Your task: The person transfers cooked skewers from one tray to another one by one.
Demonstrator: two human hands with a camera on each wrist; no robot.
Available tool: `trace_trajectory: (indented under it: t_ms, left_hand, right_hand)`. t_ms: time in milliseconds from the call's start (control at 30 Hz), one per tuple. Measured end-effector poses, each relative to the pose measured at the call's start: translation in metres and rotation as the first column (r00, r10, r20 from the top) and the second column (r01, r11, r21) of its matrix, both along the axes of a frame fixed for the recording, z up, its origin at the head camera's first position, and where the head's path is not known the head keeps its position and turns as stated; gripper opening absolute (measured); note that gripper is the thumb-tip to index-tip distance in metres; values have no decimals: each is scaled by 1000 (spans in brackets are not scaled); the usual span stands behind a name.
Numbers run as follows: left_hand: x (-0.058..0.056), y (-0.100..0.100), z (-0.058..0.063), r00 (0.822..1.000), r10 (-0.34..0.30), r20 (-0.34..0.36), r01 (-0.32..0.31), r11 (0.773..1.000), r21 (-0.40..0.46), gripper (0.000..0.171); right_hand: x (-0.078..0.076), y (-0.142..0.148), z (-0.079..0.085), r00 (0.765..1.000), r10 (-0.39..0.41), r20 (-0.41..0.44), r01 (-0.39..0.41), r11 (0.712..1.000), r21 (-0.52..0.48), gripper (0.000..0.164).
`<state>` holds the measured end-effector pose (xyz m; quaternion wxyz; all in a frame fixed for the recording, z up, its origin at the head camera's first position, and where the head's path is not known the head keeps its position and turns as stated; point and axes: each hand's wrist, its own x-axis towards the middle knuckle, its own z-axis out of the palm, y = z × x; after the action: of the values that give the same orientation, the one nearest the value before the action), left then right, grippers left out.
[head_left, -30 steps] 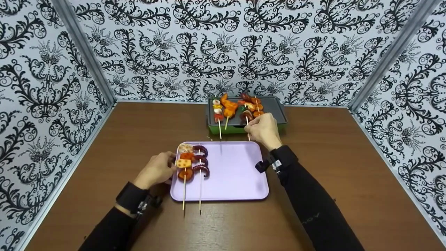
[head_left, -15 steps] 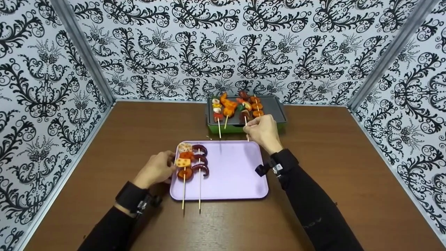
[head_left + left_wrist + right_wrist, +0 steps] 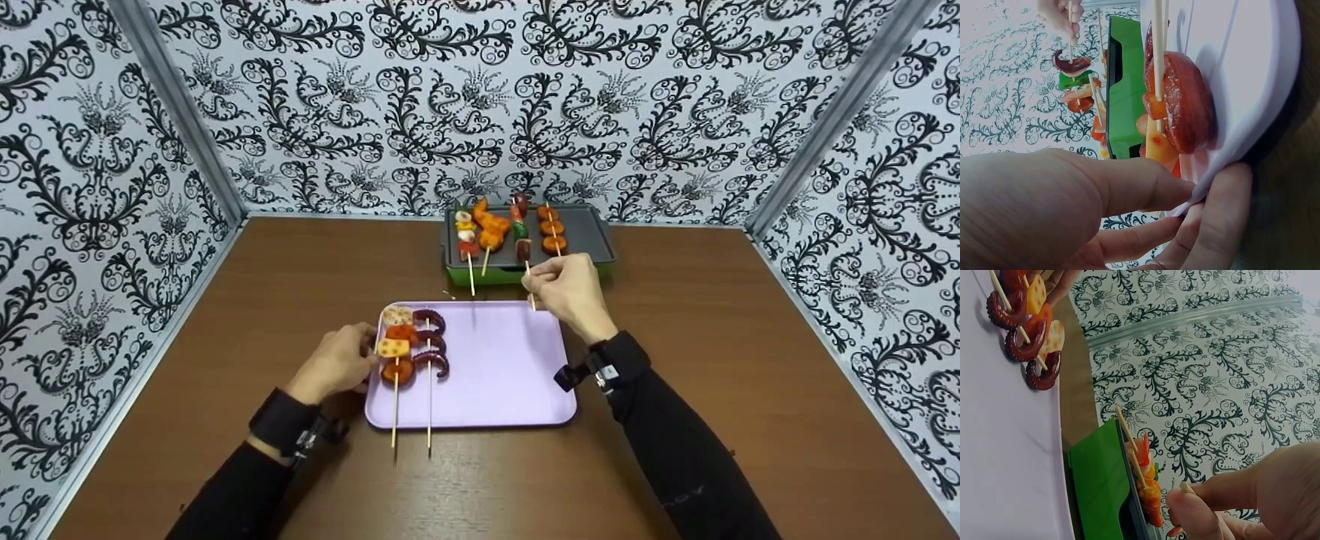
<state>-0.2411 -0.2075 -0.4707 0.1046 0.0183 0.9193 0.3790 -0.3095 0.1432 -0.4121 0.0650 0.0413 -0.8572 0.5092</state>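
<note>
My right hand (image 3: pixel 570 291) pinches the bare stick end of a food skewer (image 3: pixel 523 250) with brown, green and red pieces. In the left wrist view this skewer (image 3: pixel 1075 80) hangs raised beside the grill. The grill (image 3: pixel 581 229) has a grey plate on a green base. My left hand (image 3: pixel 339 361) grips the left rim of a lilac tray (image 3: pixel 495 390), thumb on top and fingers beneath in the left wrist view. On the tray's left side lie a tentacle skewer (image 3: pixel 430 363) and a mixed skewer (image 3: pixel 396 349), their sticks reaching past the front rim.
On the grill lie a skewer with white, yellow and red pieces (image 3: pixel 466 236), an orange meat skewer (image 3: pixel 491 229) and a skewer of orange round slices (image 3: pixel 553 231). The brown table (image 3: pixel 697 322) meets patterned walls (image 3: pixel 480 112) at the back and sides.
My right hand has drawn slightly back toward me with its skewer, which now stands apart from the round-slice skewer and points straighter. My left hand has stayed at the tray rim.
</note>
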Motion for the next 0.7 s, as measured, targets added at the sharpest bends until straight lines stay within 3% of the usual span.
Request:
trace_trajectory:
  t_ms: [367, 533, 700]
  left_hand:
    - [-2, 1, 0, 1000, -4, -13, 4, 1000, -31, 46]
    - [-2, -1, -1, 999, -11, -38, 9, 999, -51, 46]
    - [-1, -1, -1, 1000, -10, -12, 10, 999, -32, 47]
  right_hand:
    - [20, 1, -2, 996, 65, -59, -69, 995, -73, 10]
    - [30, 0, -2, 995, 95, -29, -98, 986, -135, 9]
    - [39, 0, -4, 994, 107, -7, -107, 980, -168, 9]
